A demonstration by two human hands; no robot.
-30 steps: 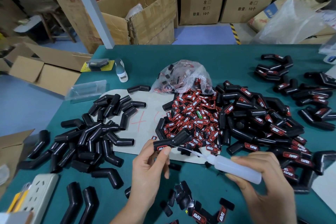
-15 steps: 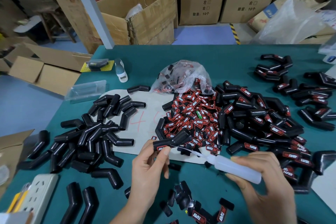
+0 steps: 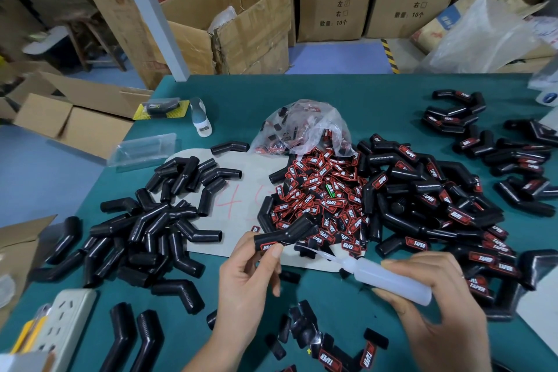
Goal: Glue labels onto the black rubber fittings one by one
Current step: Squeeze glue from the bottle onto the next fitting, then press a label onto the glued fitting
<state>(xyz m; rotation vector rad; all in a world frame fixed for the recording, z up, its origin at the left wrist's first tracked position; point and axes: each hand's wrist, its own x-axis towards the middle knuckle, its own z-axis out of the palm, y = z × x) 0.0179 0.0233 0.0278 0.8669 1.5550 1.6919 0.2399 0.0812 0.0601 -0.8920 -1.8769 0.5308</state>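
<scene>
Left hand (image 3: 247, 278) pinches a labelled fitting (image 3: 287, 235); right hand (image 3: 434, 308) grips the glue bottle (image 3: 389, 279)

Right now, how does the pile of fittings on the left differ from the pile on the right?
The left pile is plain black, with no labels showing; the right pile carries red-and-black TAPER labels on many pieces. The left pile lies partly on the pale cardboard sheet; the right pile sits against the heap of loose labels. Both hold the same bent black rubber fittings on the green table.
</scene>
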